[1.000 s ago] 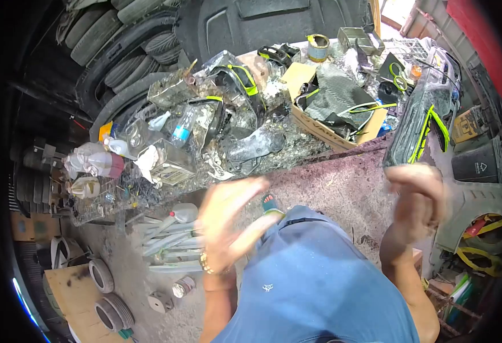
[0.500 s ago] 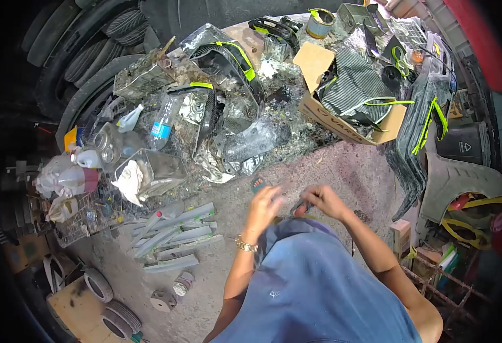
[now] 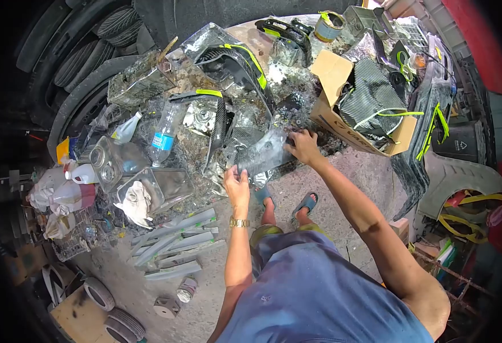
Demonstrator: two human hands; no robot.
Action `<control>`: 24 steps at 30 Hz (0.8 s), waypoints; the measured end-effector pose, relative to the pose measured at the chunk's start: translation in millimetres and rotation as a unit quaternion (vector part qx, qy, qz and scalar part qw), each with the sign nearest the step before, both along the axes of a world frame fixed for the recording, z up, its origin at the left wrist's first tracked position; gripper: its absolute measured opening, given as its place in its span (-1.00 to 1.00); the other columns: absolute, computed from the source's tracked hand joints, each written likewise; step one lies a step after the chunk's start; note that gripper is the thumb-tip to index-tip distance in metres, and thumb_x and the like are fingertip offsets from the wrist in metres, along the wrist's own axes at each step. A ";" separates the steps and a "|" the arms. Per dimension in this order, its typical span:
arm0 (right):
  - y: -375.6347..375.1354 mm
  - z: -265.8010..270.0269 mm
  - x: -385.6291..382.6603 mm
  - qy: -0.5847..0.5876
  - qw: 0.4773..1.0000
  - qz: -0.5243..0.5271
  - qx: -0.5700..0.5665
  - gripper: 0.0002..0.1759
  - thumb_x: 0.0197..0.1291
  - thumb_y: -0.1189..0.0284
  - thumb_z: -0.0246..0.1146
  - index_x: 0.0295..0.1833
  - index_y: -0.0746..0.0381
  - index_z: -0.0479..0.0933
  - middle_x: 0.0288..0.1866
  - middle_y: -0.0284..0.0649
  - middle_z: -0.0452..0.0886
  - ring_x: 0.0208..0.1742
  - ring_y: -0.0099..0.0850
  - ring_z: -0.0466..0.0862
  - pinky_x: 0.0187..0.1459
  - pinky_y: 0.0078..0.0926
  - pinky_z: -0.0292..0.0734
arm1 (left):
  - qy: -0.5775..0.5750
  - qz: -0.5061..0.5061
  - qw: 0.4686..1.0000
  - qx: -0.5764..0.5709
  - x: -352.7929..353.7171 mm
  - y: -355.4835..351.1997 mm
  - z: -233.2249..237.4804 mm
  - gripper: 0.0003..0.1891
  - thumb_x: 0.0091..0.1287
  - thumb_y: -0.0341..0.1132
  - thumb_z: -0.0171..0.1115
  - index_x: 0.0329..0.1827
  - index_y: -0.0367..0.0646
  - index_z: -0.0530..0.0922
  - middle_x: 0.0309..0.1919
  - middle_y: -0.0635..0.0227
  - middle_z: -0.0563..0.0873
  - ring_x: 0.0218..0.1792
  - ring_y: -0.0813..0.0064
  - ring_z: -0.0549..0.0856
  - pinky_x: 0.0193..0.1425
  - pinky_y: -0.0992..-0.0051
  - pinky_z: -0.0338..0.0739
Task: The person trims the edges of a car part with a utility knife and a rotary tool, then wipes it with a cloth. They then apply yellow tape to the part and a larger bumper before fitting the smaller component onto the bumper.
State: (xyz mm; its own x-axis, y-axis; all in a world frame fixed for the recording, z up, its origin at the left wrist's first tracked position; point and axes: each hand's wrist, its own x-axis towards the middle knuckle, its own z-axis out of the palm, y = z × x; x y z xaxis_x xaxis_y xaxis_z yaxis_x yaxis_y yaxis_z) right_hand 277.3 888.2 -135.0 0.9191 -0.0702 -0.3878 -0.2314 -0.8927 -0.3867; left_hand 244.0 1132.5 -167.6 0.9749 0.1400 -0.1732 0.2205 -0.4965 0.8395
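Fingers of our left hand (image 3: pixel 237 182) close on the near left end of a curved grey panel (image 3: pixel 265 151), and our right hand (image 3: pixel 304 146) grips its far right end. We hold it along the front edge of the surface (image 3: pixel 191 151), probably by both ends to keep it steady. Just right of it, a cardboard box (image 3: pixel 348 135) stands open, seemingly because the carbon-weave sheet (image 3: pixel 374 94) inside rises above its rim. We read "VAR" on its side; any further letters are unclear. To the left, a plastic bottle (image 3: pixel 169 121) wears a blue label (image 3: pixel 163 142), too small to read. A black plastic part (image 3: pixel 455 152) at far right bears a recycling symbol (image 3: pixel 461 144).
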 end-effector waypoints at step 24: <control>-8.4 199.7 -102.1 -0.289 0.950 0.039 0.109 -0.67 0.09 0.25 0.35 -0.16 0.24 0.50 -0.20 -0.25 0.56 0.21 -0.27 0.44 0.37 -0.06 -0.02 | -0.112 -0.091 0.968 -0.205 -69.4 32.6 181.8 -0.80 0.10 -0.62 0.35 -0.27 -0.25 0.52 -0.26 0.45 0.47 -0.30 0.66 0.40 -0.18 0.66 0.33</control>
